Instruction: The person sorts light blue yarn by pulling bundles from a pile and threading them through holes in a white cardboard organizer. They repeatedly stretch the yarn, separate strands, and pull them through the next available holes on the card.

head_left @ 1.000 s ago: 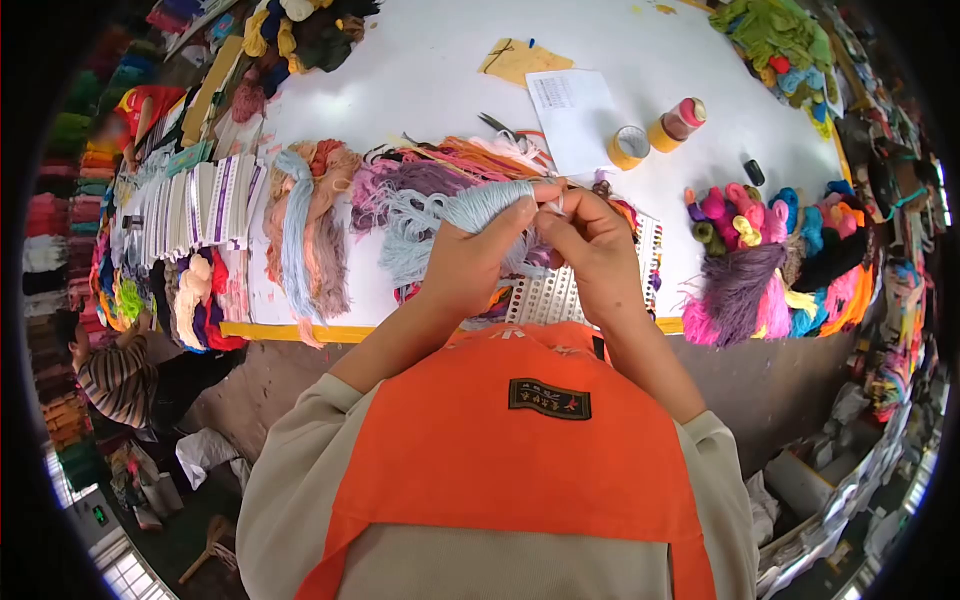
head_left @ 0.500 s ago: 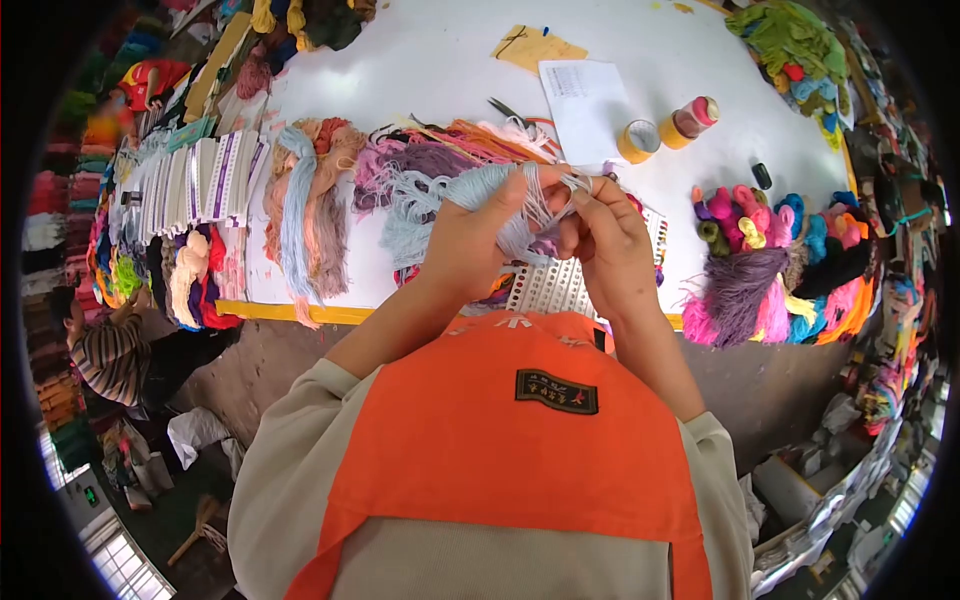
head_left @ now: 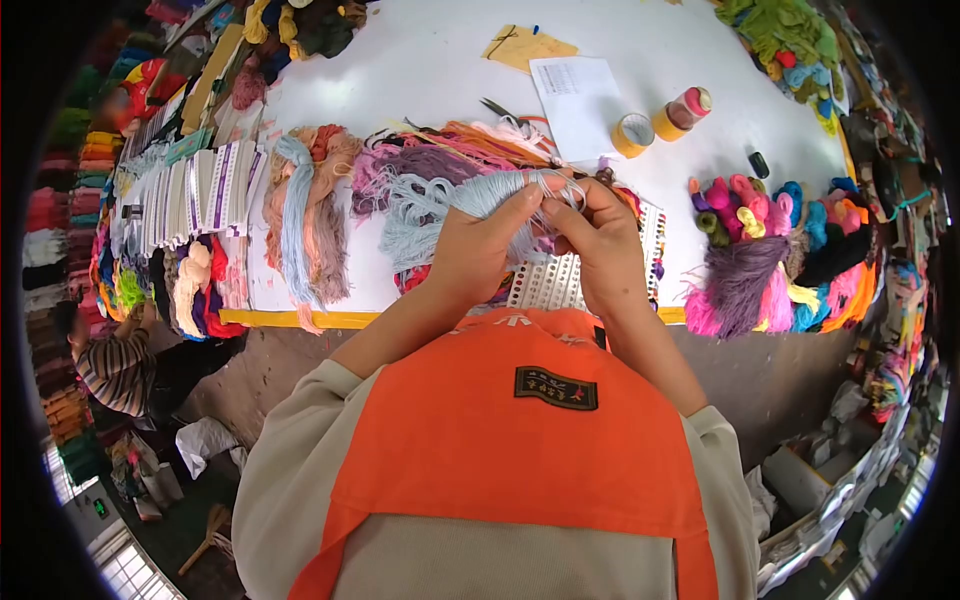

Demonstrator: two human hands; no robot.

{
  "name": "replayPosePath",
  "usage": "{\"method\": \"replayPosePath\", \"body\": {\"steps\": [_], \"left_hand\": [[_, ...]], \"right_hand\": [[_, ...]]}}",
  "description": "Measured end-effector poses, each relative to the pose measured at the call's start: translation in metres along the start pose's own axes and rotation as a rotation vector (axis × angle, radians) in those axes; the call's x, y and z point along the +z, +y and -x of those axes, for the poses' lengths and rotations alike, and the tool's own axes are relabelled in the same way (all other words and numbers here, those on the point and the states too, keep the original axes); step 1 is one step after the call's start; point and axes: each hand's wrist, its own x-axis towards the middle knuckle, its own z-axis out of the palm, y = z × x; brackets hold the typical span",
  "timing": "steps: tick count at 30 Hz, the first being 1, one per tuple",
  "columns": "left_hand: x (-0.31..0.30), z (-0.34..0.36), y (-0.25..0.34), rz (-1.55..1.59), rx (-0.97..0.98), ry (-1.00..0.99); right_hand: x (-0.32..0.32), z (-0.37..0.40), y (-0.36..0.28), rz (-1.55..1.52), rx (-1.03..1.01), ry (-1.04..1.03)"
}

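A pale blue skein of thread (head_left: 415, 215) stretches across both of my hands above the table's near edge. My left hand (head_left: 485, 240) is closed round the skein's middle, thumb pointing at its right end. At that looped end, my right hand (head_left: 600, 240) pinches strands between thumb and fingertips. Under the hands lies a white card with rows of holes (head_left: 545, 284), partly covered. Purple thread (head_left: 425, 165) and orange thread (head_left: 490, 140) lie just beyond the skein.
Left on the white table (head_left: 420, 60) are a light blue hank (head_left: 296, 220) and stacked white punched cards (head_left: 205, 190). Rolls of tape (head_left: 633, 134), a paper sheet (head_left: 578, 100) and scissors (head_left: 497, 108) lie beyond. Colourful skeins (head_left: 740, 280) fill the right. A person (head_left: 115, 370) sits at far left.
The strands between my hands, spread apart before, now lie closer together along the skein. My right hand has shifted slightly left and turned, its fingers still at the looped end.
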Motion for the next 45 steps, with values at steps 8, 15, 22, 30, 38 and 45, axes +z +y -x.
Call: {"method": "replayPosePath", "body": {"steps": [8, 15, 22, 30, 38, 45], "left_hand": [[0.001, 0.001, -0.003, 0.011, -0.045, 0.042], [-0.007, -0.001, -0.014, -0.012, -0.124, 0.049], [-0.008, -0.008, -0.017, 0.032, -0.170, 0.059], [-0.006, -0.018, -0.003, 0.143, -0.168, -0.039], [-0.006, -0.018, -0.006, 0.077, -0.139, 0.027], [-0.009, -0.017, -0.002, 0.100, -0.168, 0.021]], "right_hand": [[-0.003, 0.001, 0.004, -0.003, 0.033, 0.009], [-0.008, -0.002, 0.013, -0.020, 0.070, 0.019], [-0.013, -0.009, 0.015, -0.024, 0.101, 0.032], [-0.012, -0.022, 0.008, -0.018, 0.109, 0.019], [-0.009, -0.027, 0.013, 0.103, 0.067, -0.025], [-0.007, -0.023, 0.014, -0.080, 0.106, 0.068]]}}
